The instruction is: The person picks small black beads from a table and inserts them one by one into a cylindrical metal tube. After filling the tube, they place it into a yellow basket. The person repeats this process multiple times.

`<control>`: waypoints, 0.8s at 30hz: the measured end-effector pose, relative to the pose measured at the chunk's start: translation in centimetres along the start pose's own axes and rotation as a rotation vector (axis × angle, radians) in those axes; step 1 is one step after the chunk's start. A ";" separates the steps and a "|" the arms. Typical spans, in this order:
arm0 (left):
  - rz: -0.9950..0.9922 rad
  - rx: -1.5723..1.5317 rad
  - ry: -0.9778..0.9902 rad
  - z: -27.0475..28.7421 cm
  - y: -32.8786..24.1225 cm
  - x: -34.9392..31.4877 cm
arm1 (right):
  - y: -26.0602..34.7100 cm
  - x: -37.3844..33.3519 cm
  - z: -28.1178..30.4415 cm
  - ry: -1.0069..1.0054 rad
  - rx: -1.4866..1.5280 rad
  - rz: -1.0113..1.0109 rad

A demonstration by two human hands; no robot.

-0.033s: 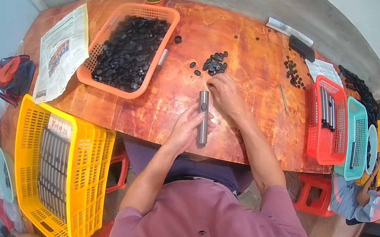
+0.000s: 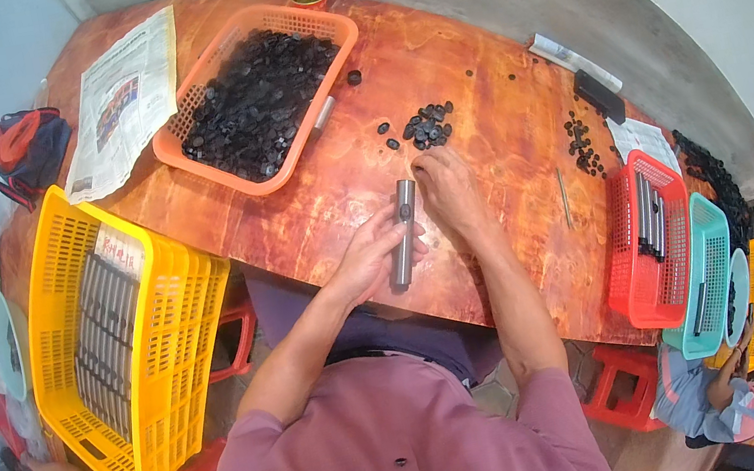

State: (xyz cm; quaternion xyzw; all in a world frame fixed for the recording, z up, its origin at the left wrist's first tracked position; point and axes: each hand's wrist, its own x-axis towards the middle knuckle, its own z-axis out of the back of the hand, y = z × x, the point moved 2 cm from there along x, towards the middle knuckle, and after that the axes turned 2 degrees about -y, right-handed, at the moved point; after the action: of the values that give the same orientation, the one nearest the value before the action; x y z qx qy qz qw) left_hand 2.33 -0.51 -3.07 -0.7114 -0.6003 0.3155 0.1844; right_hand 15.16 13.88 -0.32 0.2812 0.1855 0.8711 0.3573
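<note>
My left hand (image 2: 370,255) is closed around a short grey metal tube (image 2: 403,231), held tilted just above the table's near edge. A dark round spot, perhaps a hole or a small cap, shows on the tube's side near the thumb. Beside the tube's upper end, my right hand (image 2: 449,187) rests with fingers curled together and tips pointing down. What those fingers pinch, if anything, is hidden. Just beyond them lies a small heap of black round plastic caps (image 2: 427,129), with a couple of loose ones to its left.
An orange basket (image 2: 279,180) full of black caps stands back left, by a newspaper (image 2: 122,104). A yellow crate (image 2: 175,321) of grey tubes is at left. Red (image 2: 623,283) and teal (image 2: 689,344) baskets line the right edge, near scattered caps (image 2: 579,144). Other people sit at both sides.
</note>
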 end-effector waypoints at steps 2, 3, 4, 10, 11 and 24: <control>-0.019 0.002 -0.003 0.2 0.1 0.2 | 0.1 -0.2 0.3 0.038 -0.030 -0.026; -0.013 -0.001 -0.003 0.2 0.1 0.2 | 0.2 -0.6 0.7 0.008 0.028 -0.066; -0.005 -0.003 -0.003 0.2 0.1 0.1 | 0.5 -1.2 1.3 -0.023 0.086 -0.106; 0.023 -0.016 0.007 0.1 0.2 0.3 | -1.1 -3.5 2.6 -0.036 0.172 -0.373; 0.018 -0.020 0.009 0.2 0.2 0.3 | -1.1 -3.3 2.7 -0.061 0.165 -0.416; 0.051 0.028 0.013 -0.6 -0.4 0.1 | 0.0 -4.2 3.3 -0.158 -0.202 -0.261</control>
State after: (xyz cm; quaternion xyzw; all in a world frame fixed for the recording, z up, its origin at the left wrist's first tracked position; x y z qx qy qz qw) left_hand 2.42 -0.26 -2.38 -0.7260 -0.5761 0.3239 0.1902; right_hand 19.67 11.24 0.77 0.2849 0.1033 0.8068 0.5073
